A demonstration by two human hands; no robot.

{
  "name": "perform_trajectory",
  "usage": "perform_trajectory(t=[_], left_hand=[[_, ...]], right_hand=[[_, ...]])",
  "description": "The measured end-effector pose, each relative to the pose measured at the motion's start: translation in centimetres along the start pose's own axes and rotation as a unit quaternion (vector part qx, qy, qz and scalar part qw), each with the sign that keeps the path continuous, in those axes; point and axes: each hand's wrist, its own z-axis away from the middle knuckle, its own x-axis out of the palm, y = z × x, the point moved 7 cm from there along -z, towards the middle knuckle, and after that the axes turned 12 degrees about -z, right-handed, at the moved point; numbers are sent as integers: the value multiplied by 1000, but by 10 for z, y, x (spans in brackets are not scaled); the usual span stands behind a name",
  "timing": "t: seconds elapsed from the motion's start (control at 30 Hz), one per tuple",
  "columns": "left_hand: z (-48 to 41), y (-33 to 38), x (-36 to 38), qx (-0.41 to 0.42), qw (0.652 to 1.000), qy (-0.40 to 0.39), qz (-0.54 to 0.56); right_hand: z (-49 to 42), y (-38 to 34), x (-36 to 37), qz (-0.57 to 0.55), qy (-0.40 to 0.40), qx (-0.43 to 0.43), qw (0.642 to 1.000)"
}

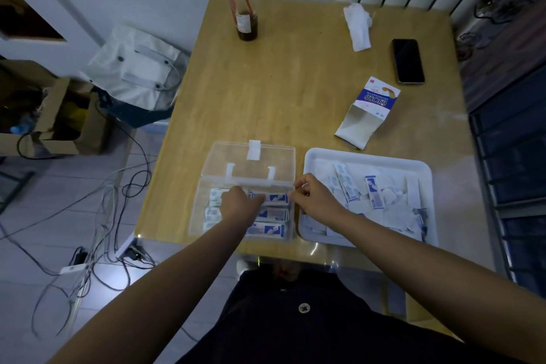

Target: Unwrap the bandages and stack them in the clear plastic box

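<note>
The left hand (240, 201) is down inside the box (198, 210), back upward, fingers pointing away and hidden against the contents; I cannot tell whether they pinch anything or only press. Bandages (273, 214) lie in rows under it and on both sides of it, blue-and-white strips stacked flat. Just beyond its knuckles the lid (251, 162) lies folded back on the table (280, 83).

The right hand (313, 195) hangs just beside the left, at the box's right rim, fingers curled in and tips drawn together. Something pale shows at the fingertips, but whether it is held I cannot tell.

Right of that hand, touching its wrist side, sits a white tray (313, 156) littered with torn wrappers (384, 201) and a few strips. Farther out from the right hand lies an opened carton (369, 111), beyond it a dark phone (408, 60) and a crumpled tissue (358, 26). Well ahead of the left hand stands a cup (246, 18) with a red straw and a little dark drink.
</note>
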Motion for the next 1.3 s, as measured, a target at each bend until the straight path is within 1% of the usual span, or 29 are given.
perform_trajectory(t=[0.03, 0.1, 0.17, 0.23, 0.3, 0.33, 0.4, 0.5, 0.53, 0.6, 0.63, 0.73, 0.87, 0.9, 0.97, 1.07, 1.17, 1.23, 1.3], left_hand=[[2, 0, -3, -17, 1000, 7, 4], [11, 1, -13, -45, 998, 44, 28], [24, 6, -24, -55, 991, 91, 76], [39, 17, -31, -30, 984, 121, 124], [50, 39, -29, 41, 984, 130, 115], [55, 54, -25, 82, 984, 122, 104], [59, 82, -9, 153, 982, 78, 77], [58, 115, 30, 217, 976, -29, 10], [56, 123, 50, 218, 973, -72, -14], [53, 125, 73, 201, 970, -130, -49], [50, 127, 84, 189, 969, -150, -61], [43, 126, 99, 162, 968, -174, -75], [34, 124, 107, 141, 971, -179, -78], [31, 123, 108, 133, 972, -180, -72], [27, 120, 108, 110, 975, -185, -46], [21, 121, 106, 85, 980, -176, 32], [19, 128, 100, 73, 976, -155, 133], [20, 135, 98, 70, 966, -158, 194], [23, 141, 100, 66, 951, -180, 242]], right_hand=[[0, -1, 0, 1, -7, 3, 1000], [-1, -2, -4, -1, -14, 3, 1000], [-3, -3, -16, 4, 0, 0, 1000], [-5, -1, -39, 27, 43, 1, 999], [-8, 8, -71, 58, 103, 9, 993], [-9, 14, -88, 81, 131, 17, 988], [-11, 25, -118, 138, 167, 33, 976], [-19, 38, -138, 214, 176, 59, 959], [-24, 44, -141, 242, 170, 72, 953], [-30, 47, -132, 290, 162, 65, 941], [-35, 51, -130, 305, 160, 64, 937], [-43, 52, -120, 330, 151, 56, 930], [-47, 54, -127, 281, 148, 42, 947], [-45, 54, -130, 245, 148, 41, 957], [-42, 52, -138, 140, 151, 33, 978], [-40, 45, -151, -6, 160, 31, 987], [-34, 40, -149, -159, 125, 55, 978], [-29, 35, -142, -195, 87, 63, 975], [-27, 36, -135, -191, 54, 69, 978]])
